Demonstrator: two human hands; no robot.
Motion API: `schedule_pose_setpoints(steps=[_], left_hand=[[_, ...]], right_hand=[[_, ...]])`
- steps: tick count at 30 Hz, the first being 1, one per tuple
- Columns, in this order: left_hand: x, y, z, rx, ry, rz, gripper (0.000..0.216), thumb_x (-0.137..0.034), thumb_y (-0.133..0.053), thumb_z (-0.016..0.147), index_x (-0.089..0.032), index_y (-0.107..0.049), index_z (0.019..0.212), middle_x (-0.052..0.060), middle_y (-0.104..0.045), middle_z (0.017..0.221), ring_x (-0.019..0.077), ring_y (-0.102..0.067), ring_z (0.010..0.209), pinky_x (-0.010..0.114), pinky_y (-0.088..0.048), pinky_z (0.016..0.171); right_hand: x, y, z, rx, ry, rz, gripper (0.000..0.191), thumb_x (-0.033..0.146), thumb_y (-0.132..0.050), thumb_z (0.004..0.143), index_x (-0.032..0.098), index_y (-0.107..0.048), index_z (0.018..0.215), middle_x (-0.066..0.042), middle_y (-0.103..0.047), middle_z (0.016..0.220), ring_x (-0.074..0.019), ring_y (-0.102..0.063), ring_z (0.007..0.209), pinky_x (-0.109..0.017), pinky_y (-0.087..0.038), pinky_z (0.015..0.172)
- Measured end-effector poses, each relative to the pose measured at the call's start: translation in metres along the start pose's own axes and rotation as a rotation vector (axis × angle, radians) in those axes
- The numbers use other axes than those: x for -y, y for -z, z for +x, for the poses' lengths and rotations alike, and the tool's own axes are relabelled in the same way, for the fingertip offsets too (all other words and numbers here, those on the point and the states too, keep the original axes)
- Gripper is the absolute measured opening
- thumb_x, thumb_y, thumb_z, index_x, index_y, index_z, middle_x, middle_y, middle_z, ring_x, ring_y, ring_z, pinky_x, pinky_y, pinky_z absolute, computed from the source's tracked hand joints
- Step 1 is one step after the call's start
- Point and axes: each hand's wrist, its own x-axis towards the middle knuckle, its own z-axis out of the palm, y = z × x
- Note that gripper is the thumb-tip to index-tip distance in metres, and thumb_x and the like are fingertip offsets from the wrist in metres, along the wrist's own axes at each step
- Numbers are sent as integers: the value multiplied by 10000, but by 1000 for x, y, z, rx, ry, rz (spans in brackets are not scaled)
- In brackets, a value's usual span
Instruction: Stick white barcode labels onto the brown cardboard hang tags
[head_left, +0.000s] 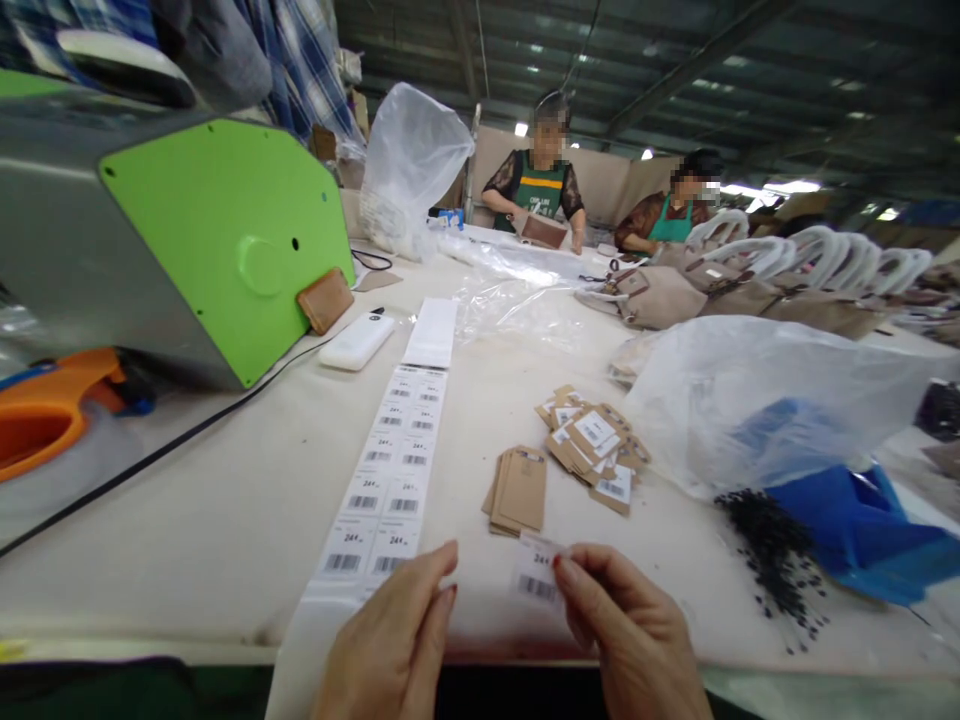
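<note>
My right hand pinches a small white barcode sticker between thumb and forefinger, just above the table's near edge. My left hand rests with its fingers together on the near end of a long strip of barcode labels that runs away across the cream table. Just beyond the sticker lies a neat stack of brown card tags. To its right sits a loose heap of tags with stickers on them.
A green and grey machine fills the left, with a black cable, an orange tool and a white device by it. Clear plastic bags, a blue bag and black ties lie right. Two people work at the far end beside handbags.
</note>
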Motion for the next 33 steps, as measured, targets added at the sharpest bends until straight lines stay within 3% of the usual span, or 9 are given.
schedule_pose_setpoints(steps=[3,6,12,20,24,29,33], left_hand=[[-3,-26,29,97,-187,202,436,-184,-373,879,-130,-490,1296,126,-564,1325,253,-523,1227,380,-441,1030],[-18,-49,56,152,-142,284,567,-154,-446,815,-93,-368,1373,185,-445,1419,316,-398,1321,502,-376,1068],[-50,-48,95,451,-105,399,748,-219,-613,740,-126,-310,1418,180,-153,1550,353,-103,1420,525,-193,1136],[-53,-35,138,743,-187,452,1125,-227,-792,507,-147,-203,1462,214,-231,1520,372,-222,1392,491,-262,1109],[-57,-28,144,825,-227,512,1137,-199,-812,487,-169,-214,1454,194,-279,1508,343,-267,1383,472,-285,1095],[-68,-28,148,884,-257,582,1189,-145,-835,474,-133,-172,1460,241,-167,1527,380,-212,1395,522,-285,1080],[-72,-32,151,927,-322,585,1118,-140,-846,471,-123,-270,1428,217,-323,1480,354,-307,1359,483,-317,1073]], right_hand=[[8,14,13,-52,35,5,411,529,-788,582,149,-659,675,36,-482,499,-76,-373,478,-186,-288,454],[13,21,20,-94,62,-3,433,534,-794,548,140,-656,663,33,-480,487,-83,-374,472,-198,-290,450],[20,26,28,-131,147,-50,436,552,-775,549,144,-645,630,44,-456,475,-84,-371,485,-203,-312,468],[10,39,27,-160,79,-10,444,549,-784,531,142,-645,639,52,-436,475,-79,-345,474,-202,-273,457],[2,50,25,-181,40,17,444,541,-797,522,142,-656,659,55,-433,481,-73,-324,467,-200,-247,445],[-5,56,25,-135,59,40,407,521,-782,590,147,-655,684,59,-429,499,-68,-318,479,-193,-242,454],[-10,58,25,-134,49,51,405,517,-788,589,149,-654,696,61,-427,500,-67,-310,479,-193,-236,453]])
